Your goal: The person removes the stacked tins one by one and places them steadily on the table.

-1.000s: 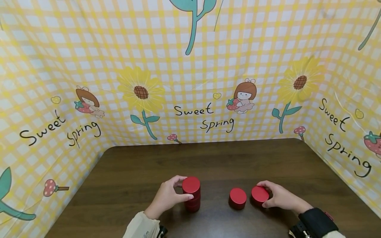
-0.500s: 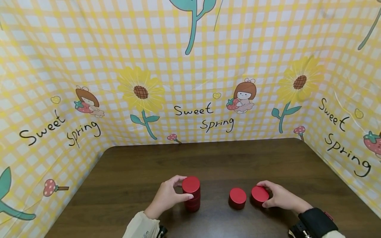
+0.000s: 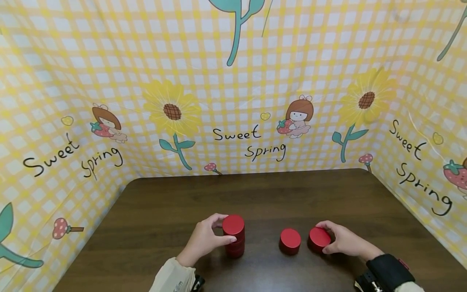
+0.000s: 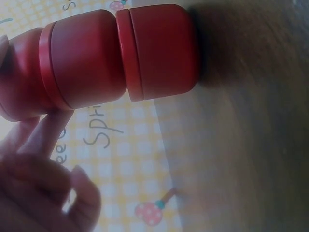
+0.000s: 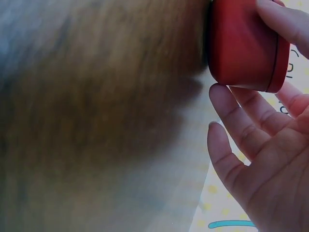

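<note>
Three round red tins stand in an upright stack [image 3: 234,225], and the left hand [image 3: 204,240] grips its top tin between thumb and fingers. In the left wrist view, the lower tins [image 4: 161,50] show one above the other, with the left hand [image 4: 46,179] at the upper part. The right hand [image 3: 346,241] pinches a single red tin [image 3: 319,238] that rests on the table. Seen from the right wrist, the thumb and fingers of the right hand [image 5: 270,145] lie on either side of this tin [image 5: 244,46]. Another red tin [image 3: 290,240] stands untouched just left of it.
The dark wooden table [image 3: 255,194] reaches back to a yellow checked cloth [image 3: 233,89] with printed flowers and lettering, which hangs behind it and along both sides. A strip of table lies between the stack and the untouched tin.
The right hand and its tin have shifted very slightly to the right, widening the gap to the neighbouring tin. The left hand keeps the same grip on the stack.
</note>
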`<state>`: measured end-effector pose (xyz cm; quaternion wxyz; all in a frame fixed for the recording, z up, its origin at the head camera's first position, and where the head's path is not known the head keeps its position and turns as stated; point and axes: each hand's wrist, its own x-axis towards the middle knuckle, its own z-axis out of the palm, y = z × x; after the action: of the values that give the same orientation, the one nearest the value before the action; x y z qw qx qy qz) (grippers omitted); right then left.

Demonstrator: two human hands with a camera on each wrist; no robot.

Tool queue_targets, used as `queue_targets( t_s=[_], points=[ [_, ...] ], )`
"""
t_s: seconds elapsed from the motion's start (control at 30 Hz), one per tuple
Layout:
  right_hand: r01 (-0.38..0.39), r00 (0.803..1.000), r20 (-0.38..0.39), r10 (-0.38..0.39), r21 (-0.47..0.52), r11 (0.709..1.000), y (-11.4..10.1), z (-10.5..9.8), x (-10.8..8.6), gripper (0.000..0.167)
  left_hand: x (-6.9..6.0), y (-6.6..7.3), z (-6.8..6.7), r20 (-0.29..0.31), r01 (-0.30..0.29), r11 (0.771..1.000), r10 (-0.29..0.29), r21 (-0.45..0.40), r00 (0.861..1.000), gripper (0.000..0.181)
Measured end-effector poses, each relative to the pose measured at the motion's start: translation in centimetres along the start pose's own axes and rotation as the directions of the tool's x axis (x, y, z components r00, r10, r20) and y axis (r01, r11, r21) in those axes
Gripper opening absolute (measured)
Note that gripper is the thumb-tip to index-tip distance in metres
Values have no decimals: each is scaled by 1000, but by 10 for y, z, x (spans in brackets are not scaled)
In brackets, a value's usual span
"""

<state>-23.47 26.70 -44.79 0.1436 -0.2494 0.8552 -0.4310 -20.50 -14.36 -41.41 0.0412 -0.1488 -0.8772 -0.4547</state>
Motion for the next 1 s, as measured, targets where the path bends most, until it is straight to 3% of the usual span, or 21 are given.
queue_targets(
  t_s=[0.4, 1.0],
  points=[
    [8, 1000, 9, -8, 13, 1000, 2, 0, 1, 60, 0, 0, 0, 5, 1, 1000, -1, 5, 1000, 55],
    [80, 994, 60, -86, 100, 992, 2, 0, 2, 63, 0, 1, -1, 7, 10, 1000, -10, 12, 1000, 57]
  ],
)
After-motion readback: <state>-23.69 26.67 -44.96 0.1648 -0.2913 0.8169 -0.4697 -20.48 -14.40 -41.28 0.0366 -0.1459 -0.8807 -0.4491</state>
